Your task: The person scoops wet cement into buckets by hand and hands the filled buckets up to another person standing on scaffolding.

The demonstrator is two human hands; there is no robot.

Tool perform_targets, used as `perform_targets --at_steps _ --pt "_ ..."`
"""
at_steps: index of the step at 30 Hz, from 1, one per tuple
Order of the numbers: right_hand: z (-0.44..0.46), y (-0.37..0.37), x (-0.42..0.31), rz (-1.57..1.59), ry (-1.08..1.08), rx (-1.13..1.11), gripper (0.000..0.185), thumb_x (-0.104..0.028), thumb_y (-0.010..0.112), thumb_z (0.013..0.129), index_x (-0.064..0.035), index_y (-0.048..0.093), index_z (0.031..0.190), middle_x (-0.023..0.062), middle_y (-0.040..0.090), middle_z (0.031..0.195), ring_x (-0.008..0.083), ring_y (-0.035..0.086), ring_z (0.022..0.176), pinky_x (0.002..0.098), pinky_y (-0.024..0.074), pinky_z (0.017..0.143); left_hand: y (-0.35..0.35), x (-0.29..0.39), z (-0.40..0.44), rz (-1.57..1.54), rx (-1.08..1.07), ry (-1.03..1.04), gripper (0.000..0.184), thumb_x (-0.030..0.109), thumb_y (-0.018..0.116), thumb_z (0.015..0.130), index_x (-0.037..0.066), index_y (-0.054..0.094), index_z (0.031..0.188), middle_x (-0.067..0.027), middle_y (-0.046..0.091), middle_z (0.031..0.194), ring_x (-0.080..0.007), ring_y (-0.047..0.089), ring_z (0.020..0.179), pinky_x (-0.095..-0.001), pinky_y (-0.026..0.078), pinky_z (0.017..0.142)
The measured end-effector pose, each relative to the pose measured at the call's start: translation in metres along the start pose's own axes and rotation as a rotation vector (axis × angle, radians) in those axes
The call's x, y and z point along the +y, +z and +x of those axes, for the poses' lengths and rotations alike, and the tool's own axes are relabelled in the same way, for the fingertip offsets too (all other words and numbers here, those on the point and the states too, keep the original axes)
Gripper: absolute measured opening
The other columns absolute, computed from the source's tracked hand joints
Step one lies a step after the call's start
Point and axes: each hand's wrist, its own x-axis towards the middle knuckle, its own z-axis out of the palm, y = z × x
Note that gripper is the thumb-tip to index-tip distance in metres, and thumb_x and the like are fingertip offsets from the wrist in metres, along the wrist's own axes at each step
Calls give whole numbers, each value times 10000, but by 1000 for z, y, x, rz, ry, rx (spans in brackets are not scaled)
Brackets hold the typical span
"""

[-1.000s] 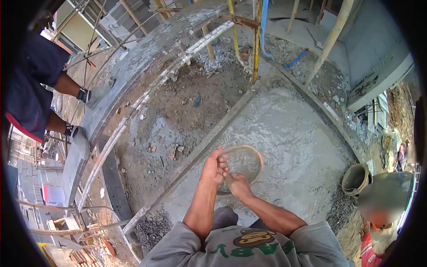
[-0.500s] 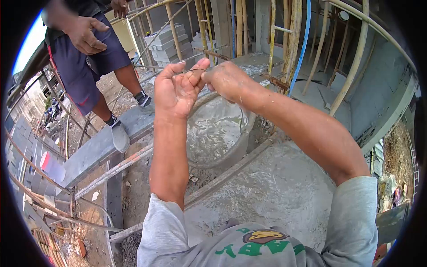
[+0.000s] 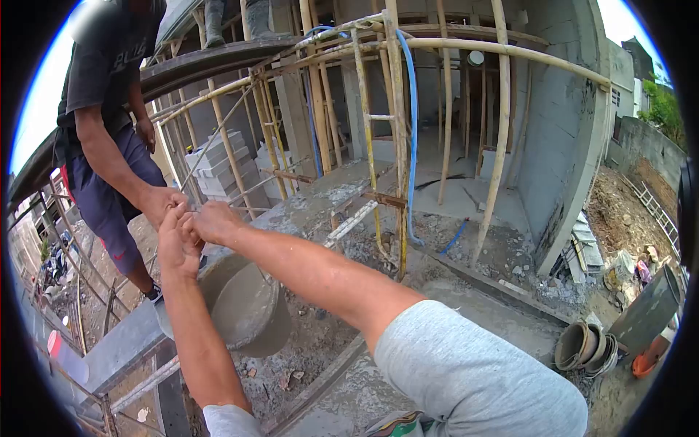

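My left hand is raised at the left with its fingers curled together. Against its fingertips my right hand is closed in a pinch. A thin dark wire shows faintly at the fingers; most of it is hidden. A co-worker's hand reaches in from the upper left and meets my fingers, so who grips the wire there is hard to make out. Below my hands stands a round tub with wet grey mix inside.
The co-worker stands by a grey ledge at the left. Bamboo poles and a blue hose rise ahead. Stacked blocks sit behind. Several buckets lie at the right, near a concrete wall.
My view has turned up and to the right. Both my hands have moved left toward the co-worker, whose hand has come down to meet them. My left fingers have curled in.
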Motion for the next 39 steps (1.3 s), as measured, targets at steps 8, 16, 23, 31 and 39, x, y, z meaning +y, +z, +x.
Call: perform_targets --at_steps 8,16,23,31,39 --pt "-132 -39 33 68 -109 61 267 -136 558 718 29 597 924 236 604 920 362 581 938 405 465 812 87 -56 -157 -14 195 571 406 210 330 939 -67 408 1225 -175 519 1160 -242 490 1113 -361 389 963" --pt "-669 -106 365 -28 1773 776 326 -192 501 774 33 580 997 215 594 1016 352 578 964 391 464 840 88 -451 -325 871 -388 -944 290 273 538 857 86 523 1079 -39 598 846 -134 558 709 -230 417 626" --pt "-1071 -180 352 -165 2262 860 388 -223 455 779 27 565 1055 285 578 1026 391 579 956 436 468 832 200 -639 -468 1122 -1216 -1115 233 229 554 839 27 599 946 -69 643 793 -125 593 693 -251 450 605" --pt "-1109 -404 545 -924 1445 719 287 -34 528 739 -29 490 1023 176 508 1070 329 482 1035 402 432 857 440 -909 -607 1065 -1009 -1389 439 366 561 824 52 522 1129 -76 577 962 -190 527 869 -390 458 694" --pt "-1180 -493 694 -1589 1459 224 470 -170 406 843 41 415 1263 211 375 1339 340 418 1175 388 359 965 510 -1067 -754 610 -676 -1791 677 496 572 786 81 397 1291 -132 482 1143 -248 434 1088 -447 385 858"
